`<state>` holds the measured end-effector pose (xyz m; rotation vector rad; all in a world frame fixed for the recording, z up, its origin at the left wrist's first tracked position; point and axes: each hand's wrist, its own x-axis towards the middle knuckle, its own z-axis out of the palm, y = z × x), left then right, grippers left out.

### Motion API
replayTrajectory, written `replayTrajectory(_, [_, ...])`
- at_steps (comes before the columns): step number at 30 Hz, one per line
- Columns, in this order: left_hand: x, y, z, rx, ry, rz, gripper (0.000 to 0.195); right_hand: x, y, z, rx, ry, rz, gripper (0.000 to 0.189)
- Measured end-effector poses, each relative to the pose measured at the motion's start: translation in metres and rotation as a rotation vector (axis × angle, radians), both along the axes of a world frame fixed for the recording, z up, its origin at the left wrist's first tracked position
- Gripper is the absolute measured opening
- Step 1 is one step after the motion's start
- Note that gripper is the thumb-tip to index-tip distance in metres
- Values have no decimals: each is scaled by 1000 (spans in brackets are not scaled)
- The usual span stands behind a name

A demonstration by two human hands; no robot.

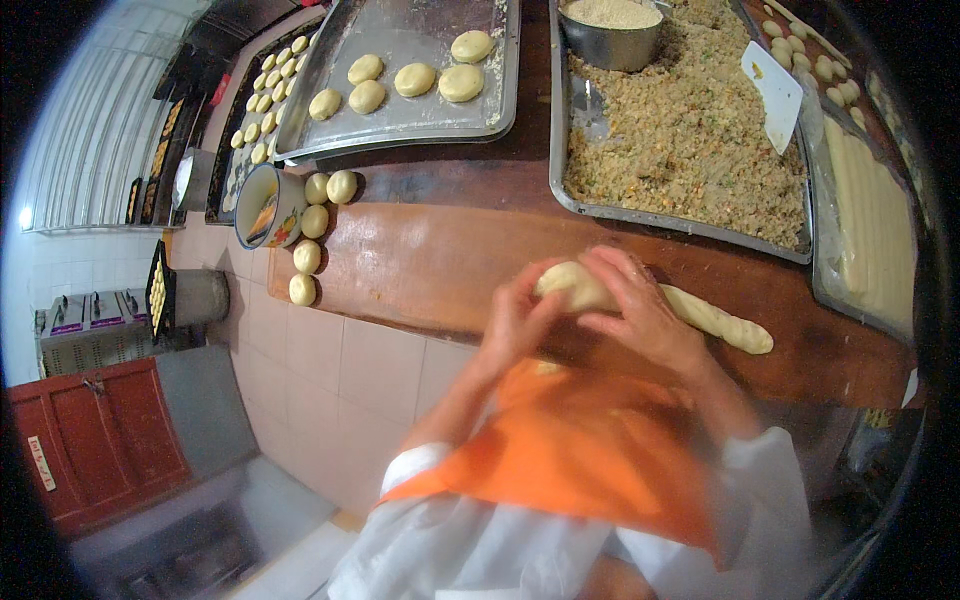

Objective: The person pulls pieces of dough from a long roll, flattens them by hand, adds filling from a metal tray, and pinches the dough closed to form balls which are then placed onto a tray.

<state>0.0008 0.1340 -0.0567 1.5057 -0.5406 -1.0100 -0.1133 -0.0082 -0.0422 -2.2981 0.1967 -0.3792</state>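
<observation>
My left hand is curled around the thick, rounded end of a pale dough piece. My right hand lies over the same dough with its fingers wrapped across it. A narrower dough roll comes out to the right of my right hand and rests on the wooden worktop. Whether the roll and the thick end are one piece is hidden under that hand. Several smooth dough balls line the worktop's left end. Beyond my hands, a metal tray holds crumbly filling.
On the filling lie a metal bowl of pale grains and a white scraper. Flattened dough rounds sit on a baking tray at the back. An enamel pot holds a brush. Dough strips under plastic lie right.
</observation>
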Motion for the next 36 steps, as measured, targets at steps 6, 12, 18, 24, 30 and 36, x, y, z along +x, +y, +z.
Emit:
replayTrajectory(6, [2, -6, 25, 38, -481, 8, 36, 4, -15, -10, 296, 262, 168, 35])
replayTrajectory(12, [-5, -29, 59, -170, -1398, -44, 26, -7, -6, -3, 225, 99, 105, 26])
replayTrajectory(18, [-31, -48, -1, -102, -917, 108, 21, -11, -4, -24, -157, -157, 45, 9])
replayTrajectory(24, [13, -43, -12, 278, -1068, 36, 32, -23, -23, 8, -206, -297, 250, 26])
replayTrajectory(30, [44, -5, 0, 300, -1316, -381, 56, -25, -84, 43, -180, 298, 19, 62])
replayTrajectory(36, [41, -8, 2, 231, -1242, -471, 74, 51, -130, 19, -548, 161, 154, 61])
